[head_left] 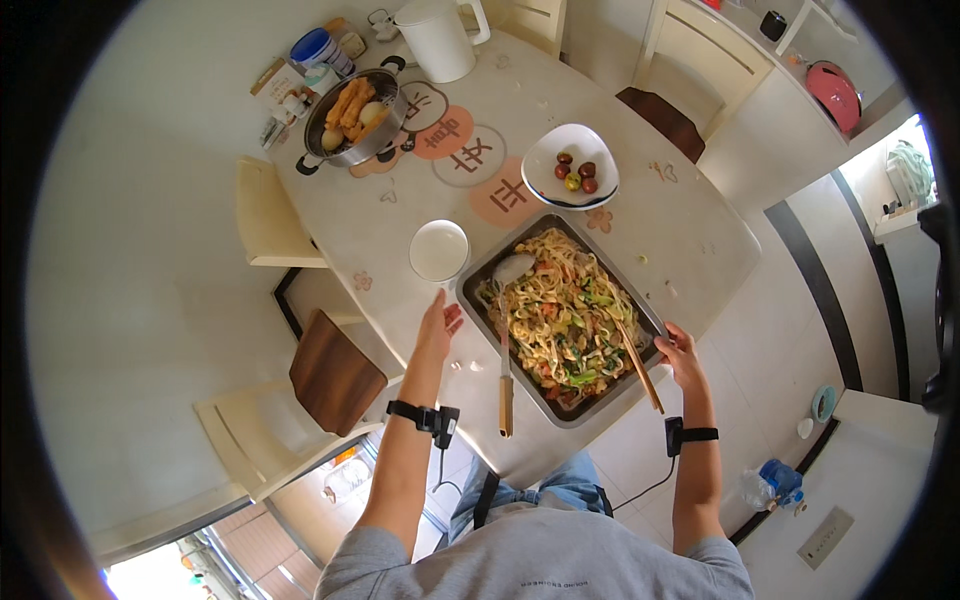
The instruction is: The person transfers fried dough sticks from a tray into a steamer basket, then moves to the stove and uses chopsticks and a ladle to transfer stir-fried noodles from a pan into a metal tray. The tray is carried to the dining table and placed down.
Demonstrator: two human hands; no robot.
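Note:
A rectangular metal tray [469,300] of noodles with vegetables [562,307] lies on the table before me. My right hand [679,351] holds the tray's rim at its right corner. My left hand [442,322] has its fingers apart and nothing in it, left of the tray and just below a white bowl or cup [439,251]. A serving spoon with a wooden handle [506,405] rests in the tray on the left, its handle over the near edge. A pair of wooden chopsticks [641,367] leans over the tray's near right side.
Behind the tray stands a white bowl [536,161] with several small tomatoes [573,181]. A steel steamer pot [356,156] with fried dough sticks [350,105] is at the far left, near a white pitcher [437,45]. Chairs [274,217] stand around the table [675,232].

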